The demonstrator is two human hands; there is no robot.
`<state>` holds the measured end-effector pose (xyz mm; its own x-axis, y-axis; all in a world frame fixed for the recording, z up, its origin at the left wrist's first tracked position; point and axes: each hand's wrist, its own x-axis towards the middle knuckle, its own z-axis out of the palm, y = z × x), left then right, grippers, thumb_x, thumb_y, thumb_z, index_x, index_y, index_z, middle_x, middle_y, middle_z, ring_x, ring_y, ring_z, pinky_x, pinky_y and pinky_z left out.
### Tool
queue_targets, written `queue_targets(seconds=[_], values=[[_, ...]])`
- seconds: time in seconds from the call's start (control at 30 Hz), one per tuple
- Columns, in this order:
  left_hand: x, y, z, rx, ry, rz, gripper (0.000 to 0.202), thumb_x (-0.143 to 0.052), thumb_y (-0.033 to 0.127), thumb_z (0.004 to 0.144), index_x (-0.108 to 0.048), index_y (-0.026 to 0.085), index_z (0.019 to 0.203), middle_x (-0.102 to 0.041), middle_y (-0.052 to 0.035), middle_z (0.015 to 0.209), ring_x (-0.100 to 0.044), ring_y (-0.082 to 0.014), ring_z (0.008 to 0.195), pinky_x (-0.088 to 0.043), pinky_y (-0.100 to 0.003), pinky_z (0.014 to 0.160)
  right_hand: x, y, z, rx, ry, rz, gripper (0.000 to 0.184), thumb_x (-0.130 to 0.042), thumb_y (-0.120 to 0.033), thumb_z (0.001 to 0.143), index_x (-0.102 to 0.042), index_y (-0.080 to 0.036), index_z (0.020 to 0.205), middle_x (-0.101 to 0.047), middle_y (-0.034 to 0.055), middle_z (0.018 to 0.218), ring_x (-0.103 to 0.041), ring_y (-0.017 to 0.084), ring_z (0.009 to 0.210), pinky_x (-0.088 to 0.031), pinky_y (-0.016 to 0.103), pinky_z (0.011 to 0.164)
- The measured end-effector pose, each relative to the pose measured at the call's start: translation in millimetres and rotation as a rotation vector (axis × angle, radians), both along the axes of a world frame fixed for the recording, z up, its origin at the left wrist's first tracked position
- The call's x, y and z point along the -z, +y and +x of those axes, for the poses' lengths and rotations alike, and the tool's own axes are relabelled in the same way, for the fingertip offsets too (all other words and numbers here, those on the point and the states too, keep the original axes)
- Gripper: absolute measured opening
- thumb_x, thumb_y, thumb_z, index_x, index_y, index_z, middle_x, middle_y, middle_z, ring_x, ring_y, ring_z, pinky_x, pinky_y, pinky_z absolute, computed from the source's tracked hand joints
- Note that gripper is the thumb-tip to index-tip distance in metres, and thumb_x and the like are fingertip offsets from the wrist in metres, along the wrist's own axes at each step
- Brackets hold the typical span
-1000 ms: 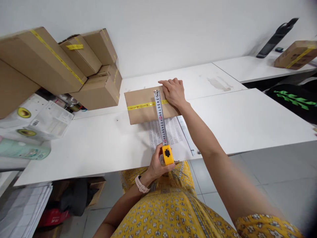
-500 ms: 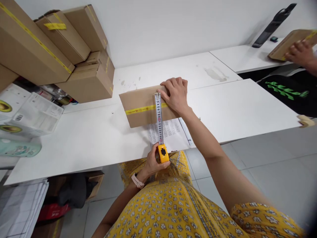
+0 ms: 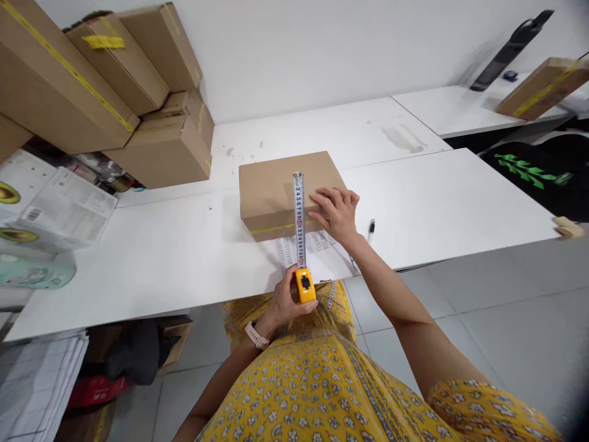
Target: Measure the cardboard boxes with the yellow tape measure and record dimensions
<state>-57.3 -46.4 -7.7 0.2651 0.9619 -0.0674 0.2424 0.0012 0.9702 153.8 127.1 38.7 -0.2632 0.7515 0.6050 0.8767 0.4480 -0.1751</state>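
A flat brown cardboard box (image 3: 276, 187) with a yellow tape strip along its near side lies on the white table (image 3: 175, 258). My left hand (image 3: 288, 301) grips a yellow tape measure (image 3: 305, 286) at the table's near edge. Its white blade runs away from me over the box top. My right hand (image 3: 337, 212) rests on the box's near right corner, fingers curled against the cardboard beside the blade. A printed paper sheet (image 3: 317, 252) lies under the box's near edge.
Stacked cardboard boxes (image 3: 105, 92) fill the back left, with white avocado-printed cartons (image 3: 50, 209) and a teal bottle (image 3: 34, 273) in front of them. A pen (image 3: 370, 228) lies right of my hand. Another box (image 3: 536, 89) sits on the far right table.
The box has been turned over towards me, so its yellow tape now runs along the near side instead of the top. My right hand slid from the far edge to the near right corner.
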Motion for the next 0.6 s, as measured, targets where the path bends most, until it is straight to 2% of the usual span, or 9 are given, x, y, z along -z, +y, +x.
queue_targets(seconds=[0.1,0.2,0.33,0.47,0.53,0.6], values=[[3.2,0.2,0.0,0.004,0.011,0.016,0.087,-0.085,0.036,0.065,-0.043,0.021,0.139,-0.069,-0.0065,0.113,-0.07,-0.0249,0.102,-0.059,-0.041,0.093,2.8,9.7,5.9,-0.02,0.025,0.063,0.049,-0.051,-0.064,0.099,-0.069,-0.031,0.13,-0.068,0.0105,0.134,-0.053,0.032,0.123,-0.028,0.049,0.102],[5.9,0.7,-0.6,0.0,0.016,0.037,0.087,-0.085,0.037,0.065,-0.043,0.02,0.14,-0.071,-0.0062,0.111,-0.071,-0.0251,0.1,-0.06,-0.043,0.092,-3.6,4.1,4.7,-0.051,0.107,0.082,0.045,-0.051,-0.061,0.1,-0.07,-0.03,0.126,-0.07,0.0092,0.131,-0.057,0.03,0.121,-0.031,0.05,0.103],[-0.3,-4.0,-1.9,0.023,0.11,0.096,0.092,-0.087,0.039,0.063,-0.044,0.02,0.142,-0.07,-0.009,0.119,-0.071,-0.0284,0.106,-0.058,-0.049,0.1,-36.5,-23.1,0.3,-0.088,0.449,0.043,0.04,-0.042,-0.054,0.106,-0.068,-0.031,0.126,-0.073,0.0064,0.121,-0.063,0.027,0.112,-0.041,0.051,0.101],[-15.0,-16.5,-0.1,0.174,0.217,0.136,0.097,-0.09,0.042,0.063,-0.045,0.02,0.147,-0.065,-0.0143,0.137,-0.066,-0.0342,0.124,-0.051,-0.052,0.111,-76.9,-55.4,4.4,-0.258,0.863,-0.077,0.045,-0.037,-0.057,0.107,-0.06,-0.034,0.138,-0.072,0.0049,0.106,-0.068,0.021,0.093,-0.055,0.042,0.083],[-19.4,-22.5,0.9,0.247,0.223,0.12,0.097,-0.09,0.045,0.065,-0.046,0.02,0.147,-0.063,-0.0156,0.142,-0.063,-0.0358,0.128,-0.049,-0.052,0.114,-86.9,-68.8,10.4,-0.298,0.974,-0.129,0.043,-0.044,-0.058,0.105,-0.064,-0.032,0.132,-0.07,0.0028,0.091,-0.067,0.019,0.079,-0.057,0.038,0.073],[-20.4,-27.2,0.6,0.281,0.226,0.084,0.098,-0.091,0.045,0.066,-0.045,0.02,0.148,-0.061,-0.0168,0.145,-0.06,-0.0375,0.133,-0.046,-0.054,0.117,-86.3,-80.8,18.1,-0.296,1.042,-0.173,0.038,-0.053,-0.056,0.102,-0.068,-0.03,0.123,-0.066,0.0004,0.079,-0.063,0.016,0.067,-0.055,0.033,0.065]])
